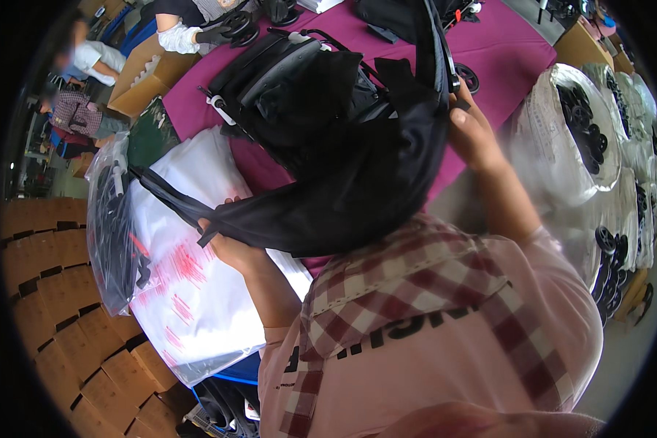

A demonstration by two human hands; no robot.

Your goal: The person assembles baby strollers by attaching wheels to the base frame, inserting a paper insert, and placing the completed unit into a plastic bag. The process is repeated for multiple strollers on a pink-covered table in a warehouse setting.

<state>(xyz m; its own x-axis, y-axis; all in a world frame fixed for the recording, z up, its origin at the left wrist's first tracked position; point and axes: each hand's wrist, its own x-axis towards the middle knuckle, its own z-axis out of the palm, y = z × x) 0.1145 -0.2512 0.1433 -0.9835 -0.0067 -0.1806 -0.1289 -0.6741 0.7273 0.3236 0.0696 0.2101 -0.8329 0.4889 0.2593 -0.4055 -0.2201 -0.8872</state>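
A wide black fabric piece, which looks like a stroller canopy point(343, 193), is stretched in a curve between my two hands. My left hand point(230, 244) grips its left side, where a narrow dark strip runs on past the fingers. At the other side, my right hand point(474, 131) is closed on the canopy's edge, thumb pressed on top, near a grey-trimmed band that rises toward the far edge. Behind and partly under the fabric lies a black stroller point(277, 84) with grey trim and white joints; much of its frame is hidden.
A purple cloth point(507, 36) covers the table. White sheeting with red marks point(190, 292) and a clear plastic bag point(109, 241) lie left. Brown cartons point(66, 314) are stacked beyond. White sacks of black wheels point(540, 139) stand right. Another person's gloved hand point(179, 36) shows at the far side.
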